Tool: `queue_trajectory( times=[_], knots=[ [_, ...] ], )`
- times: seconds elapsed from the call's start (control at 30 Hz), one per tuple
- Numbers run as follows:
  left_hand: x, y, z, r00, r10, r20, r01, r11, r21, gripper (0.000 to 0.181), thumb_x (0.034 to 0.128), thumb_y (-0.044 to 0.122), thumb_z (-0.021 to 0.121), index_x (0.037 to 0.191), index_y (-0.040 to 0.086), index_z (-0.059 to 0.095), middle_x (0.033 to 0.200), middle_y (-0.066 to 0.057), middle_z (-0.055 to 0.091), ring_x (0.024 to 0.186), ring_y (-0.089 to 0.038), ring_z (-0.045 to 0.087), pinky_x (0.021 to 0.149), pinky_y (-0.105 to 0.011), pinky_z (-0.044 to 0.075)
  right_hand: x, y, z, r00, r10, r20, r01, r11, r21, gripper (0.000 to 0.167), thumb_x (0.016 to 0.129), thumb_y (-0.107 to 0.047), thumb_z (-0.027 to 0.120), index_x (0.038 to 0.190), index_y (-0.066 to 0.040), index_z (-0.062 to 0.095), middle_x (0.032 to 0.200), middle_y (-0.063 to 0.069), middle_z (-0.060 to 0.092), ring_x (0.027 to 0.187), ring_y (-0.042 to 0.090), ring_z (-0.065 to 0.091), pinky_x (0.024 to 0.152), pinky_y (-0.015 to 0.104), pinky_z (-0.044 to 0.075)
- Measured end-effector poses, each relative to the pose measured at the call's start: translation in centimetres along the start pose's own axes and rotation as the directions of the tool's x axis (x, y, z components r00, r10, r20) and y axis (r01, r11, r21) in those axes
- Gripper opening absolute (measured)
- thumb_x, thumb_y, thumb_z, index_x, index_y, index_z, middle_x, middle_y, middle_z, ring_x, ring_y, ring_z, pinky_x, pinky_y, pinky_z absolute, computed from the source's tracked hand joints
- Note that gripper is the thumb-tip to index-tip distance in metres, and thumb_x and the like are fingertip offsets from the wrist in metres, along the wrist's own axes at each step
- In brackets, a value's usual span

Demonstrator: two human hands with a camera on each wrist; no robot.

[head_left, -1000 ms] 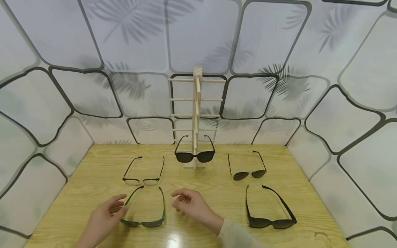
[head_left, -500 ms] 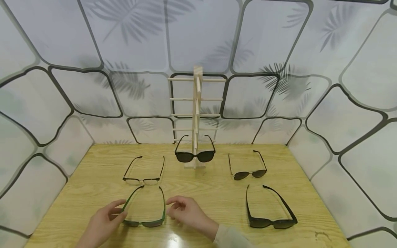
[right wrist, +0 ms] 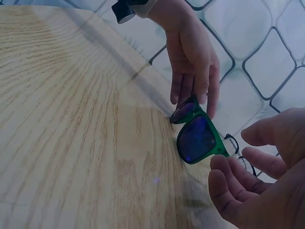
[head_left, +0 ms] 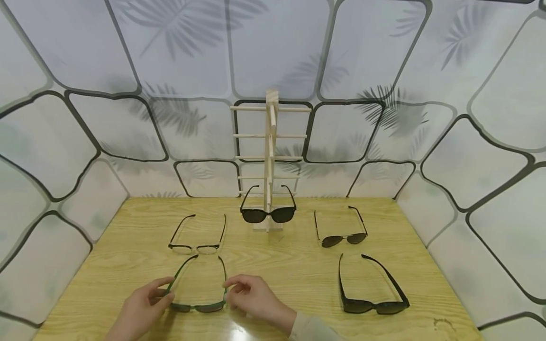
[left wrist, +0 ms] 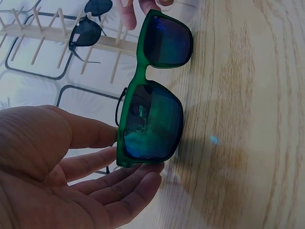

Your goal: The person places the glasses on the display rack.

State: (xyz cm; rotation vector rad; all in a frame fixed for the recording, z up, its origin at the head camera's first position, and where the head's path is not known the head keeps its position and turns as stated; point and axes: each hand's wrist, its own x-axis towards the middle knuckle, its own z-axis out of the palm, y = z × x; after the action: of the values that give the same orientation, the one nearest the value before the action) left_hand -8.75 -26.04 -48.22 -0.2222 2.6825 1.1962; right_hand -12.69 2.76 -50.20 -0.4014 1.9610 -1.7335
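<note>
Green-framed sunglasses (head_left: 209, 307) with dark bluish lenses lie on the wooden table, lenses towards the person and temples unfolded backward. My left hand (head_left: 141, 308) holds their left side near the hinge, thumb against the frame in the left wrist view, where the lenses (left wrist: 152, 119) face the camera. My right hand (head_left: 260, 300) is at the right temple, its fingertips close to it. In the right wrist view the right hand (right wrist: 267, 176) has thumb and fingers parted beside the frame (right wrist: 198, 138); whether it touches is unclear.
Clear-lensed glasses (head_left: 207, 246) lie just behind. A wooden rack (head_left: 271, 147) stands at the back centre, black sunglasses (head_left: 282, 215) on its low part. To the right are thin-framed sunglasses (head_left: 355, 239) and large black sunglasses (head_left: 387, 308). Patterned walls (head_left: 277, 47) surround the table (head_left: 290, 265).
My right hand has moved left and slightly towards the person, reaching the sunglasses' right temple. My left hand has closed in at the left temple. The sunglasses have barely moved.
</note>
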Motion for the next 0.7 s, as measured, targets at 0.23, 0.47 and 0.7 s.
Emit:
queue_trajectory(
  times=[0.23,0.47,0.7],
  knots=[
    [-0.04,0.07,0.0,1.0,-0.002,0.005,0.002,1.0,-0.005,0.048,0.1023,0.016,0.07,0.144,-0.005,0.059,0.112,-0.018,0.078,0.106,-0.04,0.075,0.082,-0.046,0.064,0.09,0.61,0.17,1.0,-0.007,0.015,0.007,1.0,-0.006,0.027,0.095,-0.007,0.067,0.12,0.0,0.075,0.091,0.009,0.075,0.065,0.01,0.058,0.054,0.019,0.046],
    [-0.09,0.0,0.13,1.0,-0.005,0.001,0.005,1.0,-0.009,0.046,0.1015,0.015,0.071,0.142,-0.004,0.061,0.11,-0.014,0.078,0.103,-0.036,0.076,0.08,-0.043,0.063,0.02,0.75,0.23,1.0,-0.01,0.025,0.01,1.0,0.004,0.025,0.096,-0.006,0.068,0.12,0.001,0.074,0.094,0.011,0.076,0.065,0.009,0.058,0.056,0.019,0.047],
    [-0.23,-0.19,0.44,1.0,0.013,-0.009,-0.013,1.0,0.009,0.044,0.1014,0.017,0.072,0.139,-0.003,0.064,0.111,-0.017,0.078,0.102,-0.035,0.076,0.082,-0.045,0.063,-0.09,0.32,0.11,0.999,-0.034,-0.001,0.034,0.999,0.006,0.025,0.095,-0.004,0.069,0.118,0.003,0.074,0.091,0.012,0.076,0.064,0.008,0.059,0.055,0.018,0.046]
  ],
)
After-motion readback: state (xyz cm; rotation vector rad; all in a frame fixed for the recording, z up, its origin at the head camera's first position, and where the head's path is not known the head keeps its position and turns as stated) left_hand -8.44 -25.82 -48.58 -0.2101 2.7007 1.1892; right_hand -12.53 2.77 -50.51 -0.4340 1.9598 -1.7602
